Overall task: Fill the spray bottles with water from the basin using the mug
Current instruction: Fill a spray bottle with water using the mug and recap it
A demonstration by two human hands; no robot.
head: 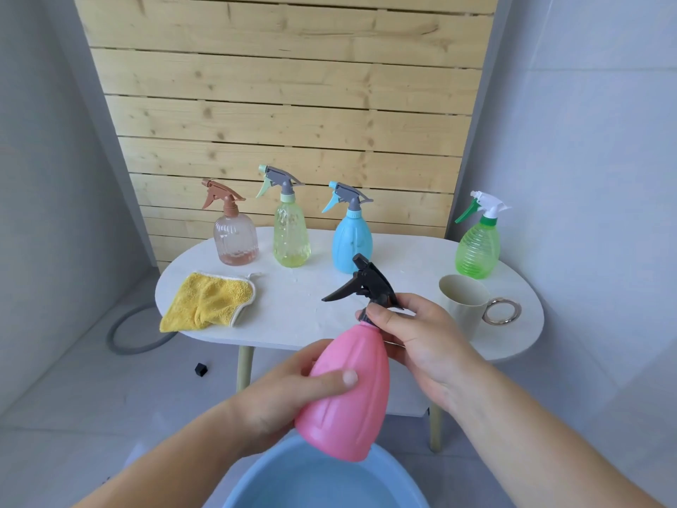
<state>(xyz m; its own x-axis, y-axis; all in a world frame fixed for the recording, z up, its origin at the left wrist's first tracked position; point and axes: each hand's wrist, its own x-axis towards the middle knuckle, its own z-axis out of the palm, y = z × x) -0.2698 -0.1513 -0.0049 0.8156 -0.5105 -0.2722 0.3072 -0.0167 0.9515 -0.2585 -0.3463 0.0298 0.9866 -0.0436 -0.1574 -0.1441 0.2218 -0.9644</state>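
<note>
Holding a pink spray bottle (348,394) in both hands, in front of the white oval table (293,324) and above the far rim of the blue basin (322,482), which has water in it.

- Long axis: steep, base low and nearest the camera over the basin, neck up and away, leaning slightly right.
- Black trigger head (368,284) on the neck; its lever juts out to the left.
- Left hand (289,397) grips the lower body, thumb laid across the front, fingers wrapped behind.
- Right hand (414,335) has fingers curled round the black collar at the neck.
- Cream mug (463,306) stands upright on the table's right side, ring handle to the right, touched by neither hand.
- Back row on the table, all upright, left to right: brown bottle (236,240), yellow-green bottle (292,236), blue bottle (351,243), green bottle (478,247).
- Yellow cloth (207,300) lies crumpled at the table's left end.
</note>
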